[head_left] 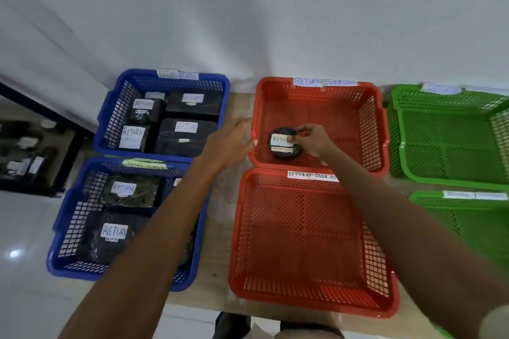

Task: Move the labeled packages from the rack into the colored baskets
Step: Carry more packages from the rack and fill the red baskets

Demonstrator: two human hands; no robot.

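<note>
Near red basket (303,242) ("RETURN OVER DU"), right hand (314,140) pinching "RETURN" package (283,153)

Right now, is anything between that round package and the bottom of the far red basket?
Nothing visible. The round black package is low inside the far red basket, pinched by the right hand; no other item lies in there. The left hand is at the left rim, beside it, not under.

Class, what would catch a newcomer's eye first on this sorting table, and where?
The right hand pinches a round black package with a white RETURN label inside the far red plastic basket, the open left hand beside its rim. Left of it, two blue plastic baskets hold black labelled packages; the green plastic baskets on the right look empty.
</note>
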